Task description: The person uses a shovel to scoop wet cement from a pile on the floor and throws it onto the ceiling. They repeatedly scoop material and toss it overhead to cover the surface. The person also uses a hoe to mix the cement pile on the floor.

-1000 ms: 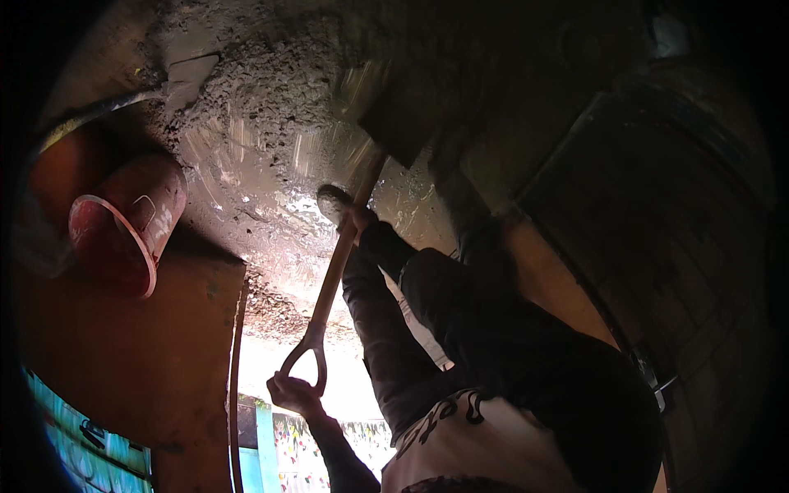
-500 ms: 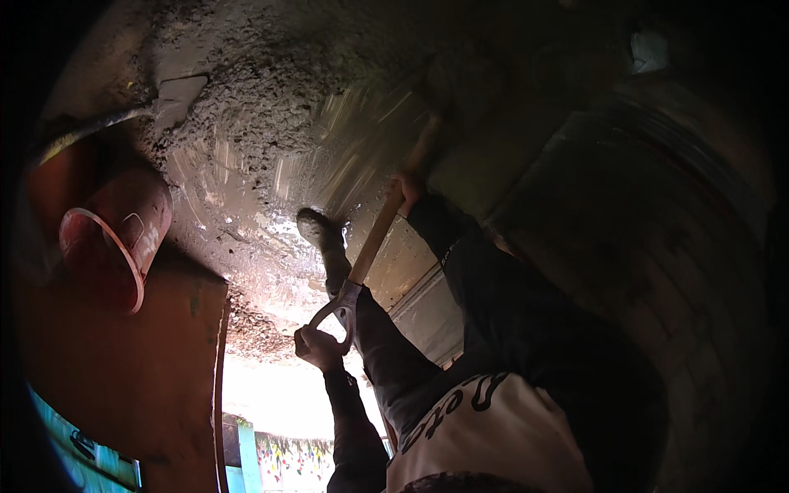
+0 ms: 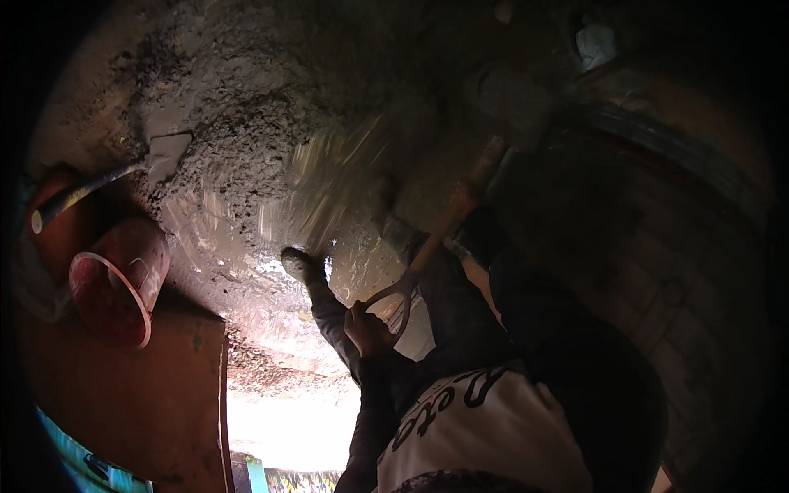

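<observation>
My left hand [image 3: 368, 330] is closed round the D-shaped grip of a shovel [image 3: 434, 240]. Farther along, my right hand [image 3: 466, 199] wraps the wooden shaft, partly lost in shadow. The shaft slants up and to the right, and its far end fades into the dark, where the blade is hard to make out. Left of the shovel, wet grey mortar mix [image 3: 246, 123] lies spread over the floor with scrape streaks across it. One of my booted feet [image 3: 297, 263] stands at the edge of the streaked patch.
A red bucket [image 3: 123, 283] lies tipped at the left, beside a brown panel [image 3: 123, 394]. A second tool with a flat blade [image 3: 168, 154] and a pole handle rests at the mix's left edge. A block wall [image 3: 641, 271] stands in shadow on the right.
The shovel has swung to the right and closer to my body, with both hands still on it. My left hand has moved right. The whole view has shifted slightly.
</observation>
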